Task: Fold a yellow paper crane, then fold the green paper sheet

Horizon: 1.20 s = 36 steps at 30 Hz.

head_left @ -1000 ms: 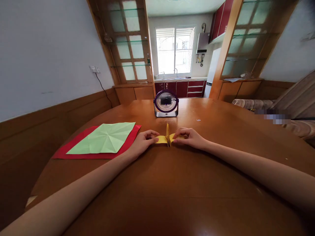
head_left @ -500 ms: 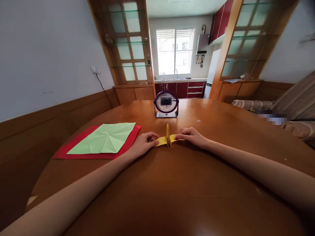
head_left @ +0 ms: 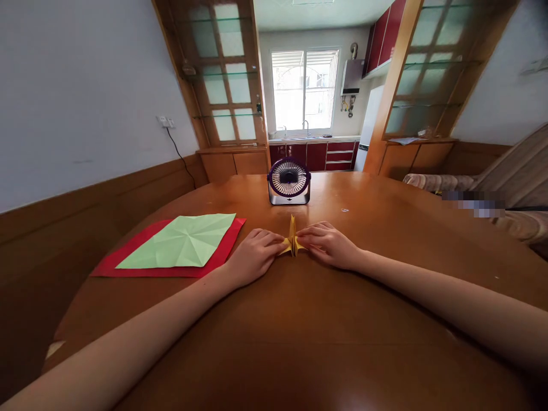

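Observation:
A yellow origami crane [head_left: 293, 242] stands on the table in front of me, seen end-on, with a narrow point rising upright from its middle. My left hand [head_left: 256, 257] pinches the wing on its left side, fingers covering most of it. On the opposite side, my right hand [head_left: 329, 244] has its fingers closed on the other wing, close to the body. Only the inner parts of both wings show between the fingertips.
A creased light green paper sheet [head_left: 184, 242] lies on red paper [head_left: 214, 270] at the left. Behind the crane stands a small purple desk fan [head_left: 289, 178]. Everything rests on a rounded brown wooden table [head_left: 308, 331]. A striped sofa [head_left: 518, 171] is at the right.
Both hands have moved inward along the wings, closer to the crane's body, and now cover more of the yellow paper. The crane has stayed about where it was.

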Available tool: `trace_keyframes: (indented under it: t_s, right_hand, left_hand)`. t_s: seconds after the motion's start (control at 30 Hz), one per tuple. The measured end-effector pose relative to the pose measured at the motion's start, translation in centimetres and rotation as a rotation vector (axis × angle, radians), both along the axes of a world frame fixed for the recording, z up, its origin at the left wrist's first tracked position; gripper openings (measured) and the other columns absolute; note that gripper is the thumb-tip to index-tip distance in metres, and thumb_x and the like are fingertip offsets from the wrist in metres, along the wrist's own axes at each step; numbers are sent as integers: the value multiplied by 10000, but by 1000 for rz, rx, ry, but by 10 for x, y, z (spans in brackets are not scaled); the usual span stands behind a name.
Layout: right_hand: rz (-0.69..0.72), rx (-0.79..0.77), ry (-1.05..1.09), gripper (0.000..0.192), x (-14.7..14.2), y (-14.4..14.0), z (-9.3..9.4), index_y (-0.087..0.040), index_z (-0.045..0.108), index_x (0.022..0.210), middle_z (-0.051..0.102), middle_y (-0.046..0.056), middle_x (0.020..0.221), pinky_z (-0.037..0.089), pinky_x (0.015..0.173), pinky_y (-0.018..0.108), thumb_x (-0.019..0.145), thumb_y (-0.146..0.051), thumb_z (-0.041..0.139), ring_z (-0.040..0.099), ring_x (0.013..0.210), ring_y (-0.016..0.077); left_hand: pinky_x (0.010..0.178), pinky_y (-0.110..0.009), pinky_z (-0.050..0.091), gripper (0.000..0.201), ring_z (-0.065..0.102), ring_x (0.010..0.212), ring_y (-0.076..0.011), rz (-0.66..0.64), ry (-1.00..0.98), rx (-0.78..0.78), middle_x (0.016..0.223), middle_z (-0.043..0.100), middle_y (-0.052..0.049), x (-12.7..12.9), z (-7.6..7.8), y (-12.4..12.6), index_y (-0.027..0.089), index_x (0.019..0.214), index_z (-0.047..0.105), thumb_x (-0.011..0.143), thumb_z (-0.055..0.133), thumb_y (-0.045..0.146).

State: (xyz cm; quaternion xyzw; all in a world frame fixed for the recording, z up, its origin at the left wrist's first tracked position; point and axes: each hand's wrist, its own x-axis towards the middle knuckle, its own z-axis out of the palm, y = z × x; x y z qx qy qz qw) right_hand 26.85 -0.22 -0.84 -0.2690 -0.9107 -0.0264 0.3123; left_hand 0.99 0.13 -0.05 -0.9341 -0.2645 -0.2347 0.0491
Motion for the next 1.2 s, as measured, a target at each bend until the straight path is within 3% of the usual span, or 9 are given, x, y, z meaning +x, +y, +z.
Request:
trace_keyframes:
  t_s: [0.37,0.57,0.73,0.83,1.2]
  right_hand:
    - [57,-133,54,223,1,5,-1,-235,715,1049,716,71,1097,450,938,428,912,-226,538,663,1003,205]
    - [118,-329,181,255,6,6,5,-187,708,1038,688,114,1137,491,934,408,837,-340,672,641,1056,215]
    - [153,-560,290,280,12,13,3,-177,722,1017,666,117,1158,496,955,409,810,-364,695,636,1068,209]
    - [148,-606,303,295,15,17,4,-198,736,1002,678,96,1128,489,960,417,771,-381,729,640,1050,209]
    - [81,-729,371,285,26,28,7,-177,773,872,713,76,906,506,752,327,696,-401,772,642,818,180]
  left_hand:
    - [936,-412,418,251,605,1041,-237,-3,-81,-157,1127,680,-60,-2,-2,3,251,1040,707,885,510,235]
    - [932,-374,436,201,595,1056,-225,22,-221,-278,1152,649,-55,-4,2,4,225,1018,636,869,581,347]
    - [939,-340,439,165,585,1047,-198,-35,-266,-434,1112,636,-46,-7,4,8,220,913,654,886,561,355]
    - [909,-323,457,190,597,996,-187,-39,-319,-539,1046,638,-49,-9,4,10,211,899,678,870,590,377]
    - [741,-283,523,199,648,806,-165,24,-439,-730,870,699,-39,-18,0,20,196,795,725,763,711,392]
